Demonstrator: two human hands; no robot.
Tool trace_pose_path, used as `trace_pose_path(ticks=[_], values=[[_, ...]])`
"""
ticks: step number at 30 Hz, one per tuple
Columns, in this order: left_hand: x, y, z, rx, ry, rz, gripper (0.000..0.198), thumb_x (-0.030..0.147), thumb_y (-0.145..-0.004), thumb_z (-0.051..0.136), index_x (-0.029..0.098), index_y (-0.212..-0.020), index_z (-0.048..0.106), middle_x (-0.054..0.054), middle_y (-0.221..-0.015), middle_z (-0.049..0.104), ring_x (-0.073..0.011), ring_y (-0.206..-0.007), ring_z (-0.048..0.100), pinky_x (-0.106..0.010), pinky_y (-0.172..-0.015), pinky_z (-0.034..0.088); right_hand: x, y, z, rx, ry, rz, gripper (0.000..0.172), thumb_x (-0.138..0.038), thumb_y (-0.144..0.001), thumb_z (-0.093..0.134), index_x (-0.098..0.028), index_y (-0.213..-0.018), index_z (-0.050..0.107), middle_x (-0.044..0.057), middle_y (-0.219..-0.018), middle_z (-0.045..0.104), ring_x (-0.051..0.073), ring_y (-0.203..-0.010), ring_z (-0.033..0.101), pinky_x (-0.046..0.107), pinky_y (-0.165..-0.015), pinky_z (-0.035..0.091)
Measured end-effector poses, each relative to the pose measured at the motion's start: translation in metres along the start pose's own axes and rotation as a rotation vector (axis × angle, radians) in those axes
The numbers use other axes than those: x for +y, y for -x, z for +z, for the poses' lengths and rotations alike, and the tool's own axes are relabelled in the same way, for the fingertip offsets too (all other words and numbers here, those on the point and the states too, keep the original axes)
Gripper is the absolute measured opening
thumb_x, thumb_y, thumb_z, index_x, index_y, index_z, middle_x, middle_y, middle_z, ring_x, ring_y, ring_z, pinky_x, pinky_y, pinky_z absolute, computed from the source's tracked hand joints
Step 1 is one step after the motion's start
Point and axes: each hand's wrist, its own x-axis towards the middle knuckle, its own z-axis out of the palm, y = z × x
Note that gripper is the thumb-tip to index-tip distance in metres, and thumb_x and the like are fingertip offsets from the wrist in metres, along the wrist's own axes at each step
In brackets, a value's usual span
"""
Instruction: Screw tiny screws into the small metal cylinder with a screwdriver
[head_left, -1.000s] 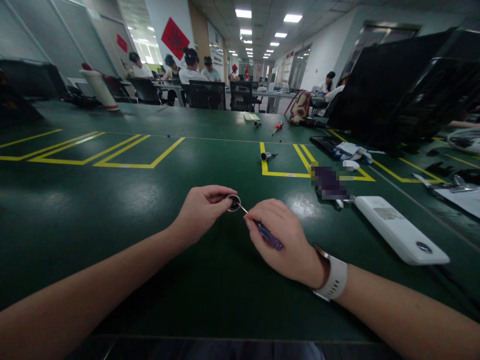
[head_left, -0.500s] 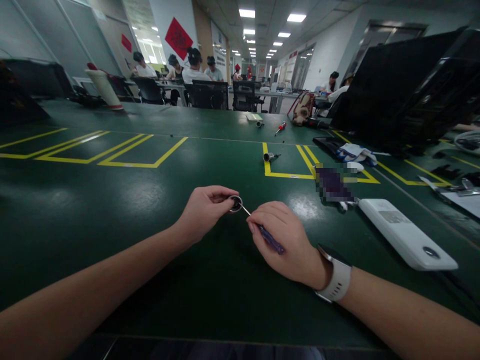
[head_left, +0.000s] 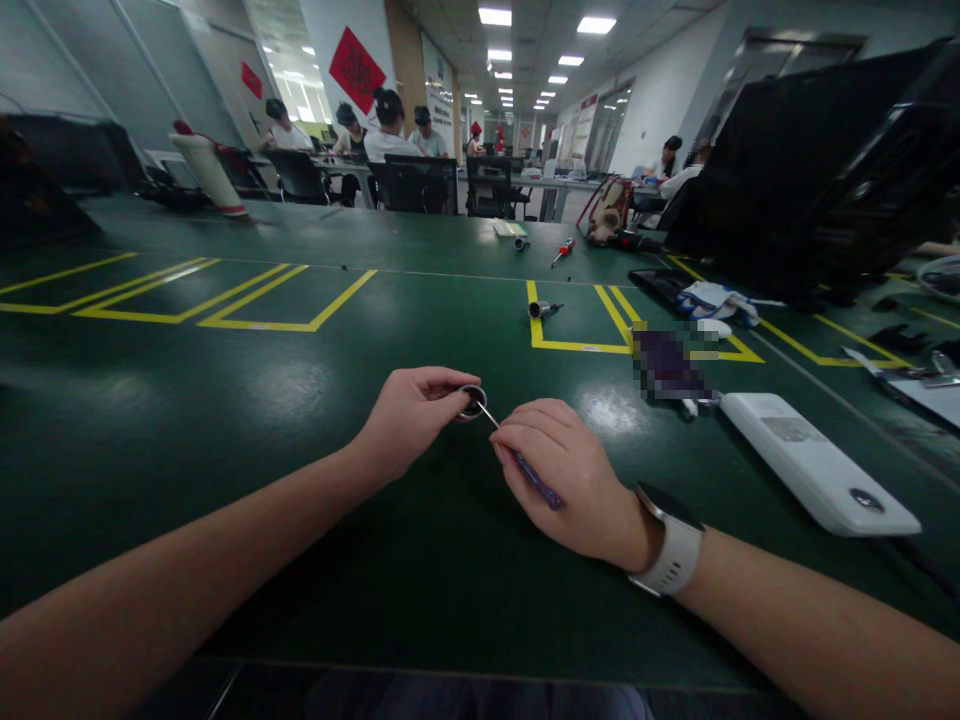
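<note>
My left hand point(head_left: 416, 415) is closed on a small round metal part point(head_left: 472, 402) with a silver rim and a dark inside, pinched between thumb and fingers. My right hand point(head_left: 562, 470) is wrapped round a screwdriver point(head_left: 538, 482) with a dark purple handle. Its thin shaft points up and left, and the tip reaches into the rim of the round part; what the tip touches inside is too small to tell. Both hands are just above the green table point(head_left: 450, 580). A wristwatch with a pale strap point(head_left: 679, 560) is on my right wrist.
Beyond my hands lie a metal cylindrical piece with a thin stem point(head_left: 541, 309), a red-handled screwdriver point(head_left: 565, 248) and another small metal piece point(head_left: 520, 243). To the right are a white power bank point(head_left: 814, 465), a blurred-out dark object point(head_left: 667, 362), a cloth point(head_left: 716, 302) and a large black monitor point(head_left: 795, 160).
The screwdriver's handle and my right hand have shifted very slightly left. My left hand keeps its hold on the round metal part, and the view has tilted a little.
</note>
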Motion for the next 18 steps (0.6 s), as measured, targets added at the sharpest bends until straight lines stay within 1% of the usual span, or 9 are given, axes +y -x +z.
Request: trace_pose_path(ticks=[7, 11, 15, 18], values=[[-0.0046, -0.002, -0.0007, -0.015, -0.026, 0.033, 0.018, 0.019, -0.064, 0.066, 0.014, -0.081, 0.071, -0.004, -0.078, 0.073, -0.0182, -0.073, 0.068, -0.033, -0.074, 0.056, 0.0011, 0.0006, 0.0013, -0.001, -0.011, 0.022, 0.016, -0.011, -0.085, 0.045, -0.015, -0.094, 0.058, 0.01, -0.088, 0.065, 0.02, -0.085, 0.058, 0.039, -0.079, 0.047], [-0.0051, -0.0023, -0.0018, -0.042, -0.052, 0.037, 0.017, 0.019, -0.066, 0.065, 0.013, -0.081, 0.07, -0.005, -0.078, 0.072, -0.0174, -0.072, 0.067, -0.032, -0.074, 0.055, 0.0004, 0.0015, 0.0027, 0.007, -0.002, 0.044, 0.016, -0.012, -0.085, 0.046, -0.015, -0.094, 0.058, 0.01, -0.089, 0.065, 0.02, -0.086, 0.058, 0.039, -0.08, 0.047], [-0.0061, -0.0038, -0.0013, -0.065, -0.033, 0.044, 0.017, 0.018, -0.067, 0.063, 0.013, -0.083, 0.068, -0.005, -0.081, 0.071, -0.0172, -0.075, 0.067, -0.032, -0.076, 0.054, 0.0005, 0.0012, 0.0034, -0.003, -0.002, 0.079, 0.015, -0.012, -0.085, 0.046, -0.014, -0.094, 0.059, 0.01, -0.089, 0.065, 0.02, -0.086, 0.058, 0.038, -0.08, 0.046], [-0.0089, -0.0068, -0.0016, -0.142, -0.011, 0.028, 0.026, 0.014, -0.065, 0.061, 0.015, -0.091, 0.066, -0.004, -0.086, 0.071, -0.0175, -0.082, 0.066, -0.033, -0.081, 0.052, 0.0025, 0.0, 0.0025, 0.004, -0.011, 0.116, 0.014, -0.013, -0.085, 0.047, -0.015, -0.093, 0.059, 0.009, -0.088, 0.065, 0.02, -0.085, 0.057, 0.038, -0.079, 0.046]])
